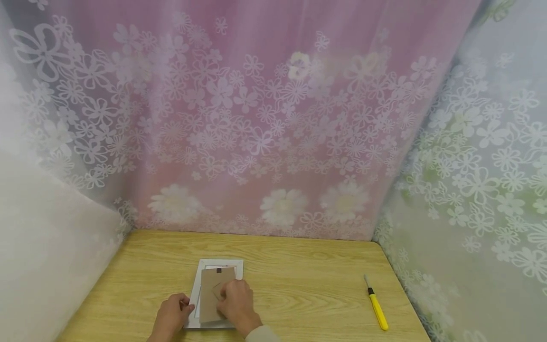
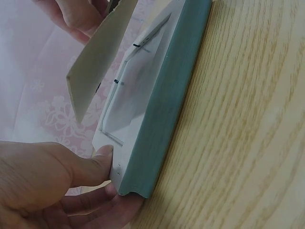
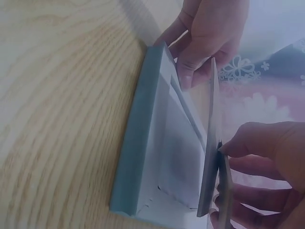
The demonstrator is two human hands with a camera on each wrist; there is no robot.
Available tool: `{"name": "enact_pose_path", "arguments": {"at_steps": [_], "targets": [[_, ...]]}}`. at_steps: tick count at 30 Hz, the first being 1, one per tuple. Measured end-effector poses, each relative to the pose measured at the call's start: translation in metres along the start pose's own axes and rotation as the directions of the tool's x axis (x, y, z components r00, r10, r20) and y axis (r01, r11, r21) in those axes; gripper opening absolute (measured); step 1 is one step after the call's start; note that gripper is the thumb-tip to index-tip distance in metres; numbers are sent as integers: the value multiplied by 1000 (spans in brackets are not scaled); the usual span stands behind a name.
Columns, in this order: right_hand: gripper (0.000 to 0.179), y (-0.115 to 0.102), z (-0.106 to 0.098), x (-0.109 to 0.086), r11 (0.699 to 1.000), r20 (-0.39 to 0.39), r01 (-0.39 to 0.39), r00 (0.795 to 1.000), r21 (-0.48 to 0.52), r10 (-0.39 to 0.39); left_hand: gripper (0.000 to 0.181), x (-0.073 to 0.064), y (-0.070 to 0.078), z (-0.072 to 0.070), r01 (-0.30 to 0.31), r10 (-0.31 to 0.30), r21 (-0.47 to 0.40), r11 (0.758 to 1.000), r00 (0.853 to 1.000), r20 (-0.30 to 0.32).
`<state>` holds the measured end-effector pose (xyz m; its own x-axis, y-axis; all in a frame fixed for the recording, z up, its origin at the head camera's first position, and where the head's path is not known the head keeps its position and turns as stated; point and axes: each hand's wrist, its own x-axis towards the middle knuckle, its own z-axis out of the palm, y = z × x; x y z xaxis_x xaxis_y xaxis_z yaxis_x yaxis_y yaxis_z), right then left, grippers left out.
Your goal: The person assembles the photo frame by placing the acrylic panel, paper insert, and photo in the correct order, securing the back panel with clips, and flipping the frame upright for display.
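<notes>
A picture frame [image 1: 222,262] lies back side up on the table, its outer edge [image 2: 174,90] teal in both wrist views. My left hand [image 1: 170,313] grips its near left corner, thumb on the white back and fingers curled under the edge. With my right hand [image 1: 238,301] I pinch the stand leg [image 3: 225,191] of a brown backing board [image 1: 209,294]. Tilted, the board hangs over the frame's recess, and a gap shows between them in the wrist views. Inside the recess lies a pale sheet [image 2: 131,95], with small dark tabs [image 2: 116,81] along its rim.
A screwdriver [image 1: 376,306] with a yellow handle lies at the right of the wood-grain table [image 1: 307,270]. Flowered pink curtain [image 1: 265,142] hangs along the back edge, and pale flowered sheeting [image 1: 483,190] borders the right side.
</notes>
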<state>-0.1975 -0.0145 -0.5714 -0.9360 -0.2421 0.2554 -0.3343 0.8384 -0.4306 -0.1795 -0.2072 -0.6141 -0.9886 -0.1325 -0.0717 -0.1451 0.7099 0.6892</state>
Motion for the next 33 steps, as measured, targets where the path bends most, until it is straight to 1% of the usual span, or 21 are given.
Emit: {"name": "enact_pose_path", "arguments": {"at_steps": [3, 10, 16, 20, 25, 33], "targets": [[22, -1, 3, 0, 1000, -8, -4, 1000, -5, 4, 11, 0, 0, 0, 0, 0, 2, 1000, 1000, 2], [29, -4, 8, 0, 1000, -29, -9, 1000, -29, 8, 9, -1, 0, 0, 2, -2, -15, 1000, 1000, 9], [28, -6, 12, 1, 999, -40, -11, 999, -31, 9, 10, -2, 0, -1, -13, 13, -16, 1000, 1000, -4], [32, -6, 14, 1, 1000, -48, -16, 999, -11, 15, 11, -2, 0, -1, -24, 24, -16, 1000, 1000, -5], [39, -5, 17, 0, 1000, -56, -15, 998, 7, 15, 10, -2, 1, -1, -17, 17, -11, 1000, 1000, 1], [36, -5, 19, 1, 1000, -63, -16, 998, 14, 17, 11, -1, -1, -1, -7, 7, -5, 1000, 1000, 3]]}}
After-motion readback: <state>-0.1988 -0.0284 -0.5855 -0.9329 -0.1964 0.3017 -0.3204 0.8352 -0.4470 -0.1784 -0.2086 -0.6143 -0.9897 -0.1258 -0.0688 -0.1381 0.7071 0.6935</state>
